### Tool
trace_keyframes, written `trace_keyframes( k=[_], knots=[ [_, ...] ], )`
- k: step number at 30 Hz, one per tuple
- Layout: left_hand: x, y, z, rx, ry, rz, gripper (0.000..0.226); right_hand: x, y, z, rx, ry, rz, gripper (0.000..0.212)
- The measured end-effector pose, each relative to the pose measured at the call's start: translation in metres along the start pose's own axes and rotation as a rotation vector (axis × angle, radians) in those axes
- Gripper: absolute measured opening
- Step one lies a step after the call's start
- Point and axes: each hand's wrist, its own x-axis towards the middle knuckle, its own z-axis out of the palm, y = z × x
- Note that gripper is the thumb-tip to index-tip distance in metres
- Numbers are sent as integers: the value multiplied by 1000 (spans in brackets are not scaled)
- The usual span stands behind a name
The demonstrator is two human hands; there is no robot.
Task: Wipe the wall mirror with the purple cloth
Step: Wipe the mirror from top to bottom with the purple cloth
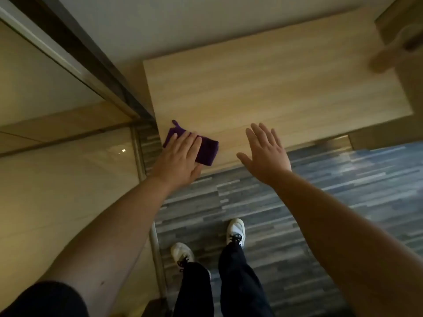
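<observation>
The purple cloth (207,150) lies folded on the front left corner of a light wooden top (274,88). My left hand (180,156) rests flat on the cloth and covers its left half, fingers stretched out, thumb by the cloth's near edge. My right hand (265,154) hovers open over the top's front edge, to the right of the cloth, with nothing in it. On the left stands a tall reflective panel (57,179) in a metal frame (139,156); it appears to be the mirror, though I cannot tell for sure.
A white wall (183,26) rises behind the wooden top. At the upper right is a blurred pale object (389,58) against a wooden panel. My feet in white shoes (235,229) stand on grey striped flooring (343,191) in front of the top.
</observation>
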Motion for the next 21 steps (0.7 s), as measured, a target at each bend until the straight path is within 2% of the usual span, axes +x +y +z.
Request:
trace_keyframes(
  k=[5,11,21],
  knots=[
    [26,-15,32,67,-1,43,76,18,1,37,-33,-77,-29,76],
    [52,-31,52,164,-196,138,86,31,2,57,-45,-89,-80,74],
    [56,-41,73,101,20,215,85,43,-3,71,-38,-23,-107,72]
  ],
)
